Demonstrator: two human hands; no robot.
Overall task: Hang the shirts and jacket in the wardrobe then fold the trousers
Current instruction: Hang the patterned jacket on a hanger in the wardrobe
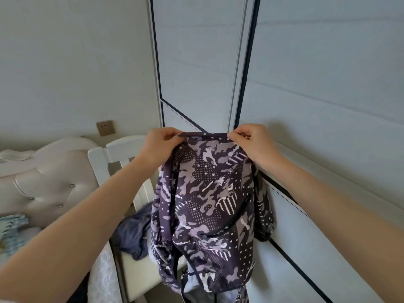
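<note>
Both hands hold the camouflage jacket (207, 204) up in front of the closed wardrobe (306, 84). The left hand (162, 139) pinches 1 end of its top edge, the right hand (251, 138) pinches the other, and the rest hangs down. Behind it, a blue-grey garment (133, 235) lies crumpled on the seat of a white chair (113, 154), beside a padded headboard (54, 178).

Holds a camouflage-print jacket (207, 200) up in front of the wardrobe (306, 84), pinching its top edge with the left hand (160, 143) and the right hand (251, 141). Lets the rest hang loose. Left of the wardrobe: white chair (122, 154) with a crumpled blue garment (133, 235) on the seat; further left, padded headboard (43, 178) and wall socket (105, 127).
</note>
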